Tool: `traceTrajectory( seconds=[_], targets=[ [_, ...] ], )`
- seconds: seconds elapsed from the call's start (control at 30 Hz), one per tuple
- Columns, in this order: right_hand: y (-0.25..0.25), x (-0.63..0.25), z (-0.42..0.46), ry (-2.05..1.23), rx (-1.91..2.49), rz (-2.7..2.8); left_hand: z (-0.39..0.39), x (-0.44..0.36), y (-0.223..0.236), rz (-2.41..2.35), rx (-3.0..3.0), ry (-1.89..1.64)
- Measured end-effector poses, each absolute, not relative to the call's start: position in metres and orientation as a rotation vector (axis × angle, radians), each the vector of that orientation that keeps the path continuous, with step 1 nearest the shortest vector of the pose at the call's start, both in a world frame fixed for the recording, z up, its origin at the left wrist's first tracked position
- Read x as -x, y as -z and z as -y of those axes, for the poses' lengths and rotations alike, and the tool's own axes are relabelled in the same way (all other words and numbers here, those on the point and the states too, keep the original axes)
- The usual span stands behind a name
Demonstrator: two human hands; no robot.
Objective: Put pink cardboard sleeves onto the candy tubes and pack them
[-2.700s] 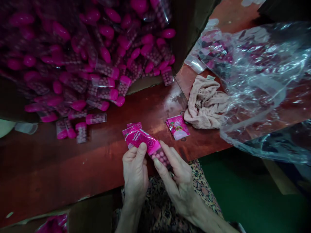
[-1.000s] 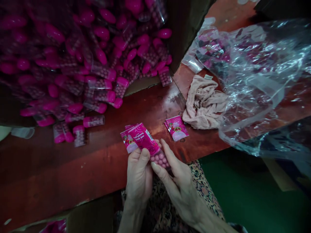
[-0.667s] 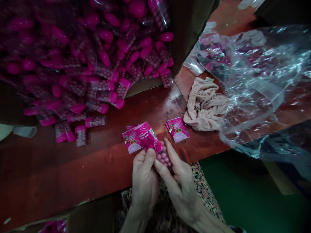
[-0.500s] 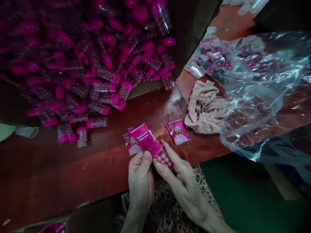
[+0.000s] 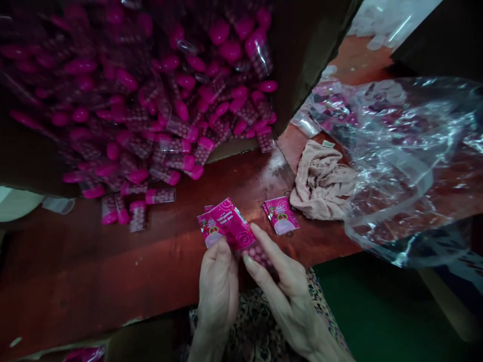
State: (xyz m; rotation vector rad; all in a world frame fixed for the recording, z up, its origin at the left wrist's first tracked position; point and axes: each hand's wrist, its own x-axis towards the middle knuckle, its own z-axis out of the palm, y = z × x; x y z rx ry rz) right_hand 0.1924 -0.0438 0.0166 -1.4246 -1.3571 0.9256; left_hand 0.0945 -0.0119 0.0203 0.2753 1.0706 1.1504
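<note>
Both of my hands meet over the near edge of a red-brown wooden table. My left hand pinches a pink printed label sleeve together with a few flat pink labels behind it. My right hand grips a clear tube of pink candy balls, whose upper part sits inside the sleeve. A small stack of the same pink labels lies on the table just right of my hands.
A large pile of clear candy tubes with pink caps spills from a dark cardboard box across the back left. A crumpled beige cloth and a big clear plastic bag lie at right. Green floor shows below the edge.
The pink sleeve has slid further over the tube, so fewer candy balls show. My hands stayed by the table edge while the view tilted, shifting everything lower in the frame.
</note>
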Motion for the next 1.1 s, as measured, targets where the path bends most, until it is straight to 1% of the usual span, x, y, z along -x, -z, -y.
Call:
traceTrajectory(
  seconds=[0.1,0.23,0.5,0.67,0.77,0.87,0.93,1.1],
  targets=[
    [-0.013,-0.186,0.043,-0.95,1.425,1.241,0.01,-0.094,-0.022,-1.11,-0.314,-1.175],
    [-0.016,-0.181,0.043,-0.95,1.412,1.151,0.012,-0.1,-0.024,-1.024,-0.262,-1.164],
    [-0.019,-0.185,0.034,-1.02,1.409,1.294,0.011,-0.094,-0.027,-0.983,-0.12,-1.214],
    [-0.012,-0.177,0.039,-0.887,1.499,1.311,0.007,-0.087,-0.027,-1.034,-0.174,-1.238],
    [-0.014,-0.173,0.041,-0.77,1.531,1.332,0.01,-0.088,-0.026,-1.008,-0.168,-1.193],
    [-0.017,-0.173,0.039,-0.739,1.527,1.367,0.01,-0.087,-0.026,-0.986,-0.158,-1.153],
    [-0.019,-0.174,0.037,-0.781,1.52,1.383,0.007,-0.083,-0.026,-0.997,-0.149,-1.168],
    [-0.021,-0.176,0.036,-1.134,1.474,1.305,0.001,-0.076,-0.028,-0.985,-0.155,-1.19]
  ],
)
